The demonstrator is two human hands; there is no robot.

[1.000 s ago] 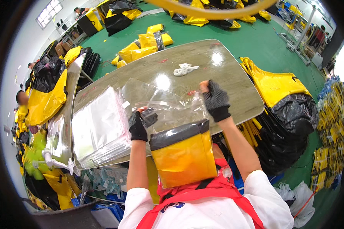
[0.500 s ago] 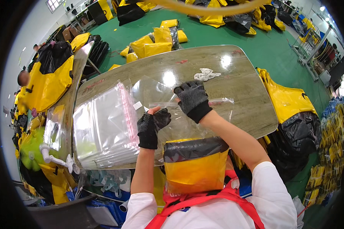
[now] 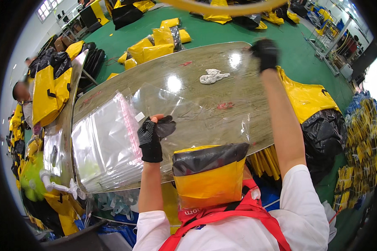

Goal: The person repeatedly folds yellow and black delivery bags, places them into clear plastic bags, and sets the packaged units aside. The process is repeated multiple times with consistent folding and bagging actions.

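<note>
My left hand point(image 3: 152, 136), in a black dotted glove with bare fingertips, is closed on a clear plastic bag point(image 3: 188, 119) that lies over the tabletop. Just left of it lies a thick stack of clear plastic bags point(image 3: 107, 142) with a pinkish-red edge. My right hand point(image 3: 266, 53), gloved in black, is at the far right edge of the table with the arm stretched out; motion smears its fingers. Against my front, at the near table edge, rests a folded yellow and black bundle point(image 3: 209, 175) in clear wrapping.
A crumpled white cloth point(image 3: 213, 76) lies on the wood-patterned table point(image 3: 234, 96). Yellow packages point(image 3: 155, 48) are piled on the green floor beyond. A yellow and black bag point(image 3: 310, 100) sits against the table's right side. A white clamp-like stand point(image 3: 58, 186) and green fan are at left.
My right hand has left the clear bag and swung up and right to the table's far right edge. My left hand stays at the bag. The whole view has shifted slightly.
</note>
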